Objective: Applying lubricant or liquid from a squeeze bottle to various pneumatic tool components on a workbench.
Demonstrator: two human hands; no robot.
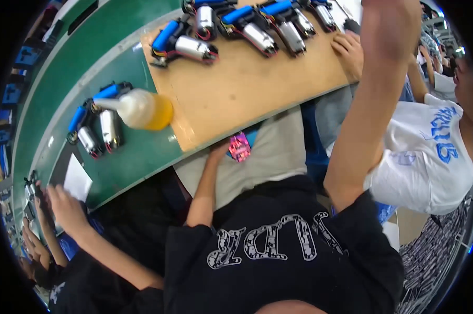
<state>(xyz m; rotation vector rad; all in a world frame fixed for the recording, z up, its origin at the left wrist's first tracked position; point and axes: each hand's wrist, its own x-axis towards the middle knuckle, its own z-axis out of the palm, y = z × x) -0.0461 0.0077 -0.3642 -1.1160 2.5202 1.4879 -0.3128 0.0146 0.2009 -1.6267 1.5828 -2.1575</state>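
A black T-shirt (pixel 278 256) with pale lettering fills the lower part of the view, closest of all, with grey trousers (pixel 270 152) beyond it. Past the knees runs a long green tabletop (pixel 142 157), and a tan wooden board (pixel 236 89) lies on it.

The right forearm (pixel 372 104) rises steeply along the right side and leaves the picture at the top edge. Its hand is out of sight, so its grip cannot be told.

The left forearm (pixel 205 183) reaches forward to the near edge of the board. The left hand (pixel 219 152) sits right at that edge, partly tucked under it. Whether its grip is wide or closed cannot be told. Just beside it, over the trousers, is a small pink thing (pixel 240 147); whether the fingers touch it is unclear.

A person in a white shirt (pixel 425 157) sits to the right, and a hand (pixel 349 52) rests on the far corner of the board. Another person's hand (pixel 63 204) works at the left.

A row of small silver motors with blue parts (pixel 247 26) lines the far side of the board. A second cluster of motors (pixel 97 128) lies on the green surface. Across it lies a squeeze bottle (pixel 142 109) of yellowish liquid, on its side. Nearby is a white sheet of paper (pixel 78 180).
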